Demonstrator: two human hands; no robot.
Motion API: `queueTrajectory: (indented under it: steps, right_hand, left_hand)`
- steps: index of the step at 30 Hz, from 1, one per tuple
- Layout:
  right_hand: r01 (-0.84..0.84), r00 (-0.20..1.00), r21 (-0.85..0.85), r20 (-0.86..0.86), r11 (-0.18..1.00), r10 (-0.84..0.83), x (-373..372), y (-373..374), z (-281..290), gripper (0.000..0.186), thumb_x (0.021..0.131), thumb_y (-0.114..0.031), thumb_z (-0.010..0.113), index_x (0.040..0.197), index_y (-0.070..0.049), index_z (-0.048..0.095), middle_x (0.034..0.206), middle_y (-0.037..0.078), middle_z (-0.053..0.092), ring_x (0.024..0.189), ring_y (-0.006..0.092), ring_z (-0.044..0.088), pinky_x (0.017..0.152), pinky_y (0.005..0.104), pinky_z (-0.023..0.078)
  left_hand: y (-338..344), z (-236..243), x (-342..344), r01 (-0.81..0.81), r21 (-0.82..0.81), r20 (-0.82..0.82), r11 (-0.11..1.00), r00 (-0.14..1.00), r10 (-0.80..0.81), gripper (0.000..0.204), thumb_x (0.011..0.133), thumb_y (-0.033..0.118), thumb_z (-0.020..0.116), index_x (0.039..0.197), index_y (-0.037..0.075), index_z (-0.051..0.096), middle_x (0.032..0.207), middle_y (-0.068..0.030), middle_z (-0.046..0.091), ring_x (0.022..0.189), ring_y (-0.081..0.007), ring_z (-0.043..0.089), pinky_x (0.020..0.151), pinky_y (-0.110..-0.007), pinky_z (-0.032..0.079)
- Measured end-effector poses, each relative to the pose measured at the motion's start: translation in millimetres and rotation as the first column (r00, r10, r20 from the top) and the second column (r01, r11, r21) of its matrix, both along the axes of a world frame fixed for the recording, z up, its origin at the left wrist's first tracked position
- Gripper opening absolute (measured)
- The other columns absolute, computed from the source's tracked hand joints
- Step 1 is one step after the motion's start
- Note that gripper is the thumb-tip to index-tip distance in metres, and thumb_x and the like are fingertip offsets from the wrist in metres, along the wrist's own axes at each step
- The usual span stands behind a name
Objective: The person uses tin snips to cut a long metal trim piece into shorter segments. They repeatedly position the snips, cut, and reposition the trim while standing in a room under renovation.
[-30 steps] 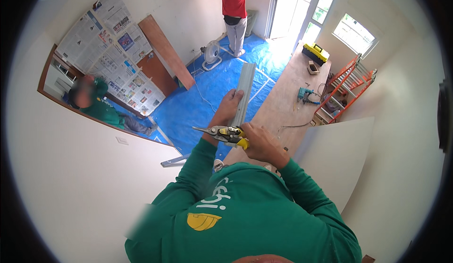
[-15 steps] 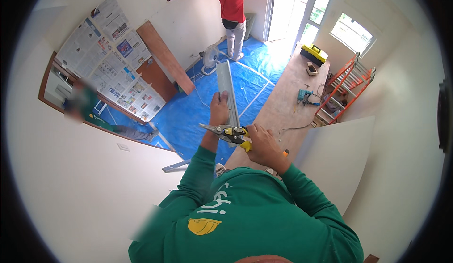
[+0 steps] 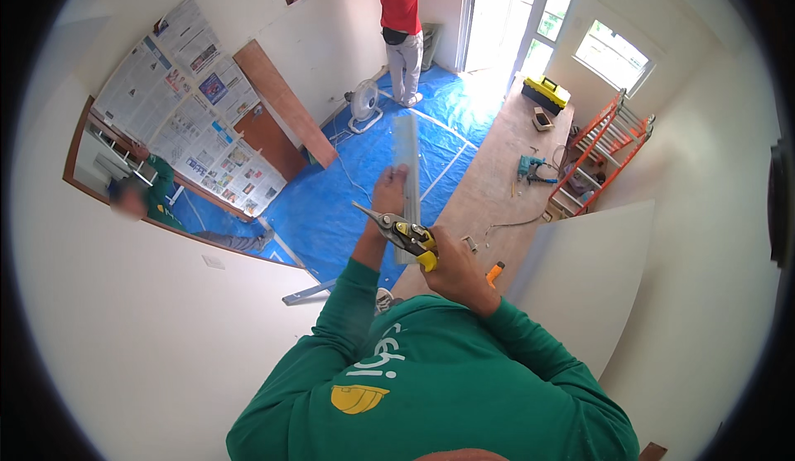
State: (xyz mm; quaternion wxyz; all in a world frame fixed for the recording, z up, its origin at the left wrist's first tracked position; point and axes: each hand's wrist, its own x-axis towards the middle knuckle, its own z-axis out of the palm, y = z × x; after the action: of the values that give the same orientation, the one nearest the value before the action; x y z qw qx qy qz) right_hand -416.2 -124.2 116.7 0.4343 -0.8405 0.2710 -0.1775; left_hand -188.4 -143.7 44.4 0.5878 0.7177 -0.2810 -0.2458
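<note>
My left hand (image 3: 389, 192) is closed around the side of a long silver metal channel (image 3: 411, 181), which points away from me above the floor sheet. In my right hand (image 3: 460, 271) is a pair of tin snips (image 3: 406, 231) with yellow and black handles, the fingers wrapped round them. The snips cross over the near part of the channel, with their grey jaws pointing left across my left wrist. Whether the jaws touch the metal I cannot tell. The channel's far end looks blurred.
Blue sheeting (image 3: 319, 213) covers the floor, beside a long wooden board (image 3: 489, 171) with a teal power drill (image 3: 537, 170) and toolbox (image 3: 546, 93). An orange ladder (image 3: 609, 151) stands right. A fan (image 3: 364, 103) and person in red (image 3: 400, 10) are at the back. Another metal piece (image 3: 308, 293) lies near-left.
The snips have turned so their jaws point more upward and away. The channel has swung slightly, its far end moving right. Both hands keep their hold.
</note>
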Motion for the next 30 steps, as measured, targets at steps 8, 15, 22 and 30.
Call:
queueTrajectory:
  steps: [8,15,22,30]
  right_hand:
    - [-0.059,0.993,-0.227,-0.111,0.972,0.034,-4.2,-11.6,-7.3,0.046,0.087,-0.011,0.079,0.128,-0.002,0.059,0.119,0.02,0.066,0.111,0.0435,0.066,0.092,0.055,0.047]
    - [-0.185,0.974,-0.311,-0.186,0.932,0.132,-17.3,-9.0,13.8,0.045,0.09,-0.013,0.078,0.129,0.0,0.059,0.119,0.019,0.067,0.116,0.0407,0.066,0.095,0.0554,0.048]
    - [-0.136,0.963,-0.31,-0.263,0.941,0.053,-15.4,-6.0,14.2,0.05,0.085,-0.01,0.078,0.131,-0.001,0.058,0.121,0.022,0.067,0.115,0.0433,0.067,0.098,0.054,0.047]
    - [-0.166,0.978,-0.232,-0.165,0.958,0.13,-22.4,-17.7,22.4,0.041,0.093,-0.014,0.076,0.127,0.001,0.059,0.116,0.028,0.069,0.112,0.0516,0.066,0.09,0.06,0.051]
  left_hand:
    - [-6.8,-8.0,4.7,-0.213,0.008,0.11,0.977,0.971,0.21,0.044,0.116,0.041,0.061,0.103,-0.002,0.065,0.087,-0.011,0.064,0.08,-0.0189,0.057,0.074,-0.041,0.05]
    - [-6.5,-7.1,-14.4,-0.034,-0.071,-0.034,0.997,0.999,0.032,0.039,0.118,0.036,0.056,0.108,-0.001,0.064,0.087,-0.0111,0.062,0.08,-0.0195,0.056,0.075,-0.041,0.05]
    - [-1.6,-8.2,-13.7,-0.134,-0.075,0.009,0.988,0.991,0.135,0.041,0.118,0.039,0.058,0.106,0.0,0.064,0.086,-0.0079,0.059,0.079,-0.0177,0.054,0.073,-0.04,0.049]
    - [-1.1,1.3,-33.3,0.102,-0.019,-0.058,0.995,0.993,-0.102,0.042,0.116,0.043,0.061,0.113,0.002,0.068,0.094,-0.012,0.067,0.087,-0.0192,0.063,0.079,-0.04,0.054]
